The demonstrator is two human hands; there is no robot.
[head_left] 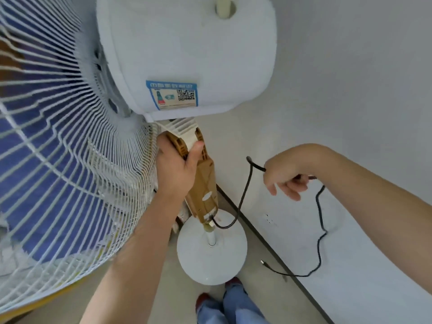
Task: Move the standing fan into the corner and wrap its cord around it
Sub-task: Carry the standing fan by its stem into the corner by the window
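Note:
The standing fan has a white motor housing (187,54) seen from above, a white wire grille (58,171) with blue blades at the left, a tan neck (204,185) and a round white base (211,256) on the floor. My left hand (176,168) grips the top of the tan neck just under the housing. My right hand (286,175) holds the black cord (243,195) out to the right of the neck. The cord leaves the neck's lower end, loops up into that hand, then hangs down along the wall to its plug (263,262).
A white wall (350,90) runs along the right, with a dark baseboard (257,232) and a wall socket (268,219) low on it. The floor is beige. My jeans and red shoes (230,300) stand just in front of the fan's base.

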